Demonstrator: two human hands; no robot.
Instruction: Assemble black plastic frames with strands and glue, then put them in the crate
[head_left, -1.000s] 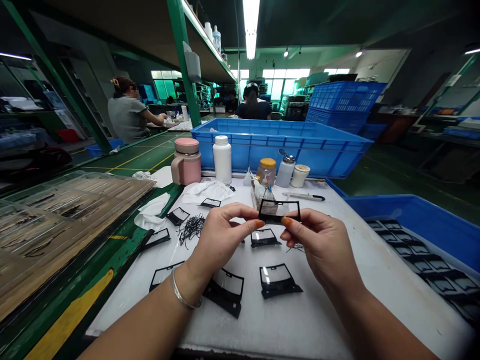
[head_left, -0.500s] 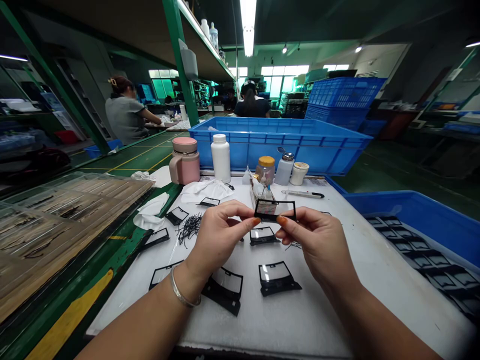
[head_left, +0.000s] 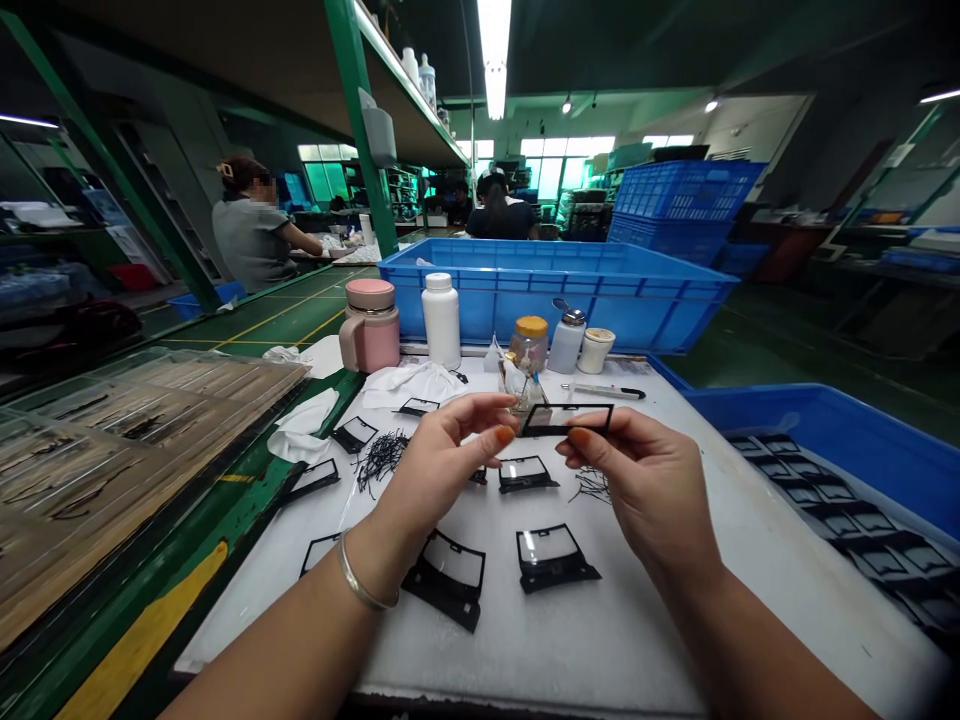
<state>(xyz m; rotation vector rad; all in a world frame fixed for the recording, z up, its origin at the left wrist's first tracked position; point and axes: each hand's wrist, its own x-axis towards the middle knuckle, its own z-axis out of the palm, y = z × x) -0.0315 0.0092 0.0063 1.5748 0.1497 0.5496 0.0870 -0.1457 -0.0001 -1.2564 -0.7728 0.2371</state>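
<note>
Between its thumb and fingers, my right hand (head_left: 652,475) pinches a small clear panel with a black frame (head_left: 551,431), raised above the white worktop (head_left: 637,640). My left hand (head_left: 439,460) is just left of the panel, its thumb and forefinger apart and nothing held in them. Similar black-framed panels lie below the hands, one in the middle (head_left: 527,474) and others nearer me, at centre (head_left: 559,572) and at left (head_left: 448,585). Thin black strands are heaped (head_left: 381,455) beyond my left wrist, and a smaller bunch (head_left: 592,486) lies beside my right fingers.
Across the back stand a pink mug (head_left: 373,335), a white bottle (head_left: 441,325), small jars and a large blue crate (head_left: 540,285). A pen-like tool (head_left: 604,391) lies before them. At right, a blue bin (head_left: 817,410) holds many framed panels. Co-workers sit farther off.
My left fingers have let go of the panel's left end and spread apart. With the panel, my right hand has shifted slightly to the right.
</note>
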